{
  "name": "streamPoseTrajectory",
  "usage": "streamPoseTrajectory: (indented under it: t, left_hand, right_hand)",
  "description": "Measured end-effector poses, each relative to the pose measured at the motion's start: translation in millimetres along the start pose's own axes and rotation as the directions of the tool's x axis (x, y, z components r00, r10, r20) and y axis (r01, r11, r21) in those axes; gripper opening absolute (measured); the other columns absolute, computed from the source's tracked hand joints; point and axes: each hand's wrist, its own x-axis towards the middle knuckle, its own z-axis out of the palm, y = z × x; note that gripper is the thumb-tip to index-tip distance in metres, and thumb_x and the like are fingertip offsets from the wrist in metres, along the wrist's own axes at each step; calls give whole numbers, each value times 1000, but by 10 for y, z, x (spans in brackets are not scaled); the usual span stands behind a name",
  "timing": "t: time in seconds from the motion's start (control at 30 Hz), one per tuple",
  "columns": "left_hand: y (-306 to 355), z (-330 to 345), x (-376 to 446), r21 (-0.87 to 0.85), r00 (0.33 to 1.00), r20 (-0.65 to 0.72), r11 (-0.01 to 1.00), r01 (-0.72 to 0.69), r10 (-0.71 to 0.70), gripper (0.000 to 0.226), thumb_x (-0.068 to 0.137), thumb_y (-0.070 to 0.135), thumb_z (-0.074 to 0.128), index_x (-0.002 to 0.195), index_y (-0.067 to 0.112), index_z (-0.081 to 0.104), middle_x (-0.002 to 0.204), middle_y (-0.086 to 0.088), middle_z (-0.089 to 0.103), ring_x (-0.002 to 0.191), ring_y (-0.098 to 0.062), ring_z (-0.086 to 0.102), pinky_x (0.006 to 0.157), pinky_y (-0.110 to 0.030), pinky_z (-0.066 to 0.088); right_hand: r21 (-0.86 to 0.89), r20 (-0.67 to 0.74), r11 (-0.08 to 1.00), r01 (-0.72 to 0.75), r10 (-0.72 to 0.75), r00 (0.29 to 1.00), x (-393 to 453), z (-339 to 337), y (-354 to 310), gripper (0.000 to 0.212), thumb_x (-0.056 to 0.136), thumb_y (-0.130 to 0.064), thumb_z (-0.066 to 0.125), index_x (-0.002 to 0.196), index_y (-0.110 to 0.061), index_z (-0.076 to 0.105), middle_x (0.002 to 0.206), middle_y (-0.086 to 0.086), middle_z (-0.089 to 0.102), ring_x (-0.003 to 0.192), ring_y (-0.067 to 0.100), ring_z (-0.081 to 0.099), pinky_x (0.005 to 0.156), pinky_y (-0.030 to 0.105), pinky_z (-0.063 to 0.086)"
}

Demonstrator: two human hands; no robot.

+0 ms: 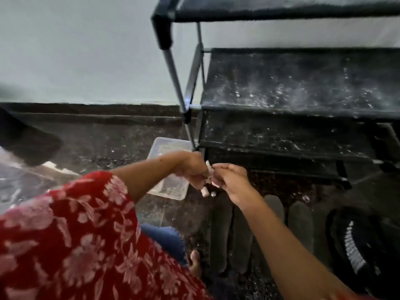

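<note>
My left hand [191, 169] and right hand [230, 180] meet fingertip to fingertip, each curled and pinching the white sticks [208, 166] between them. The sticks' long axis runs roughly 12 to 6. The clear tub [161, 146] lies at 9 o'clock from the sticks, nearer my left hand, beside the black rack [303, 87].

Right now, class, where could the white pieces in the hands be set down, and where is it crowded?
Free: the dusty middle shelf of the rack, and the floor between the wall and the clear tub. Crowded: below the left hand and right hand, where grey insoles and a striped shoe lie.
</note>
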Motion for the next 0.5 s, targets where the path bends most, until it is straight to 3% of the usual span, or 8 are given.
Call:
streamPoseTrajectory:
  t: [0.07, 0.13, 0.27, 0.37, 0.43, 0.5]
  left_hand:
    - [-132, -280, -86, -183, 996, -79, 982, 36, -52, 24, 94, 2, 50, 73, 6, 60, 67, -5, 66, 55, -10, 62, 64, -23, 56]
    - [-364, -455, -174, -249, 978, -201, 968, 0, -51, 20, 92, 1, 53, 74, 3, 63, 64, -6, 66, 57, -14, 63, 65, -26, 58]
    - [-974, -504, -85, -397, 889, -449, 912, -104, -94, 17, 83, -1, 65, 66, 2, 67, 72, -16, 65, 66, -23, 64, 81, -42, 57]
    - [-1446, -419, 120, -591, 843, -501, 789, -169, -195, 29, 78, -6, 69, 55, 11, 67, 76, -20, 65, 78, -33, 65, 86, -52, 54]
    - [-1722, -370, 288, -674, 823, -509, 712, -198, -253, 40, 71, -11, 71, 43, 18, 67, 67, -16, 63, 83, -37, 64, 87, -57, 51]
    - [-1932, -338, 452, -687, 813, -508, 703, -183, -284, 37, 65, -9, 74, 41, 18, 66, 56, -9, 61, 74, -33, 63, 85, -58, 52]
  right_hand:
    - [18, 22, 1000, 10, -11, 1000, -32, 234, -97, 10, 83, 7, 60, 84, -2, 63, 70, 9, 62, 63, 16, 60, 54, 19, 52]
    - [-3, 51, 1000, 29, -29, 998, -10, 524, -114, 14, 82, 9, 61, 77, -5, 61, 73, 10, 62, 66, 18, 59, 60, 22, 52]
    - [-78, 86, 995, 54, -48, 995, 190, 1021, 36, 11, 82, 12, 59, 83, 2, 62, 69, 10, 58, 59, 16, 54, 56, 20, 49]
    - [-181, 98, 982, 44, -27, 995, 439, 1301, 288, 13, 82, 14, 57, 77, 3, 61, 64, 8, 55, 55, 13, 51, 45, 14, 47]
    - [-277, 97, 960, 32, -5, 995, 634, 1437, 511, 26, 80, 15, 57, 64, -6, 59, 62, 6, 55, 54, 12, 51, 46, 14, 45]
    - [-349, 90, 937, 19, 14, 996, 832, 1540, 734, 27, 79, 11, 58, 63, -11, 61, 65, 6, 60, 56, 12, 54, 52, 17, 49]
